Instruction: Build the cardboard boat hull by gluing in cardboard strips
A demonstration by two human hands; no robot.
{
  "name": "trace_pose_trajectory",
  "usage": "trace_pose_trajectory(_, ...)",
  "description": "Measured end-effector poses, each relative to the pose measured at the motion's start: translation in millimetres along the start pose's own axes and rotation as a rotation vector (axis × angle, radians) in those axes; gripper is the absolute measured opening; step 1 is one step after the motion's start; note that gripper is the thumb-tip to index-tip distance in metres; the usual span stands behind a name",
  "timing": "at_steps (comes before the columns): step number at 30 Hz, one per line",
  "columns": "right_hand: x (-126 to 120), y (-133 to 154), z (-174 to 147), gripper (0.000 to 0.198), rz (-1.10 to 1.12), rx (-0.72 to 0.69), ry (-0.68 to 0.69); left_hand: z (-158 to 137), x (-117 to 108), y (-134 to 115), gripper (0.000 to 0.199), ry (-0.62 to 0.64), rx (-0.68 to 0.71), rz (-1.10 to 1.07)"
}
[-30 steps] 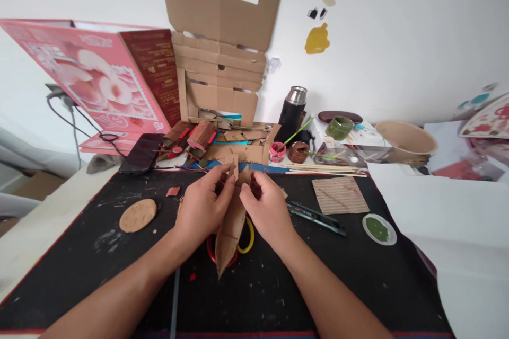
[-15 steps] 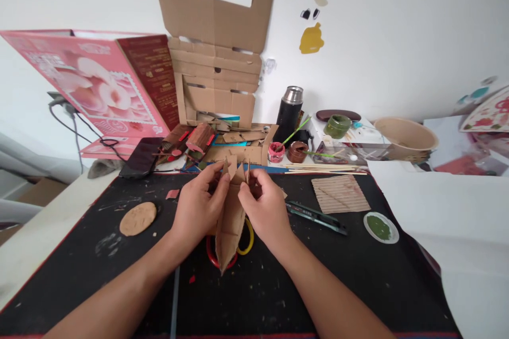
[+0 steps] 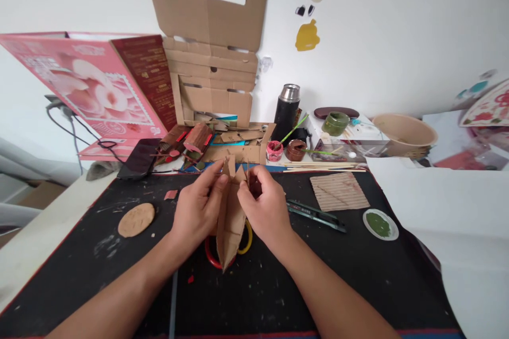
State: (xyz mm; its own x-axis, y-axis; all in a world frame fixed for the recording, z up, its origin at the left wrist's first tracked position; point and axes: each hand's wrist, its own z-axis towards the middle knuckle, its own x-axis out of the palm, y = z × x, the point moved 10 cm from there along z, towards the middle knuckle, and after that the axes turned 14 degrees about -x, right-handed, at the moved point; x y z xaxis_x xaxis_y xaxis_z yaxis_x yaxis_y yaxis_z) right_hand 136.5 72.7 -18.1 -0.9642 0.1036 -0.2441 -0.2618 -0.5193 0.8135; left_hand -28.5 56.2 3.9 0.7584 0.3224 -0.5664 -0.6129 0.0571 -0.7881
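A folded piece of brown cardboard point(image 3: 232, 217), pointed at its near end like a small boat, is held up between both hands over the black mat. My left hand point(image 3: 199, 204) pinches its left wall near the far end, thumb inside and fingers outside. On the opposite wall, my right hand point(image 3: 264, 204) grips with thumb and curled fingers. Small cut flaps stand up between the two hands. Beneath the cardboard lie scissors with a red handle loop point(image 3: 213, 254) and a yellow one point(image 3: 247, 237); their blades are hidden.
Right of the hands lie a utility knife point(image 3: 317, 216), corrugated cardboard point(image 3: 339, 191) and a lid with green paint point(image 3: 380, 224). A flat clay disc point(image 3: 136, 220) is at left. Paint jars point(image 3: 296, 150), a black flask point(image 3: 287, 111) and a pink box point(image 3: 95, 85) stand behind.
The view has shifted slightly. Both hands keep their hold on the cardboard, its near tip swung a little to the right; the left fingers have shifted slightly on the wall.
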Motion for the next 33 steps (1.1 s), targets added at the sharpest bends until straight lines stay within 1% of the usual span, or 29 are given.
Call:
trace_pose_trajectory(2, -2, 2, 1, 0.004, -0.004, -0.019, -0.008, 0, -2, 3, 0.031, -0.028, -0.021, -0.010)
trace_pose_trajectory(4, -3, 3, 2, 0.003, 0.001, -0.029, -0.010, -1, -2, 4, 0.024, -0.030, -0.019, -0.038)
trace_pose_trajectory(7, -3, 5, 1, 0.004, 0.001, -0.040, -0.002, -2, 0, 0, 0.017, -0.018, 0.017, -0.085)
trace_pose_trajectory(11, -3, 10, 0, 0.010, -0.012, -0.072, 0.008, -3, -6, -10, 0.010, -0.069, 0.082, -0.062)
trace_pose_trajectory(13, -3, 12, 0, 0.014, -0.005, -0.081, 0.006, -4, -6, -15, 0.008, -0.069, 0.102, -0.055)
trace_pose_trajectory(19, -8, 10, 4, 0.015, -0.008, -0.089, -0.030, -7, 2, -20, 0.007, -0.048, 0.118, -0.073)
trace_pose_trajectory(24, -13, 13, 6, 0.013, -0.023, -0.092, -0.039, -6, -2, -23, 0.015, -0.097, 0.115, -0.149)
trace_pose_trajectory(28, -18, 14, 8, 0.013, -0.018, -0.082, -0.054, -8, -4, -29, 0.013, -0.120, 0.150, -0.130)
trace_pose_trajectory(33, -24, 15, 9, 0.013, -0.043, -0.089, -0.076, -4, 3, -35, 0.012, -0.068, 0.159, -0.153)
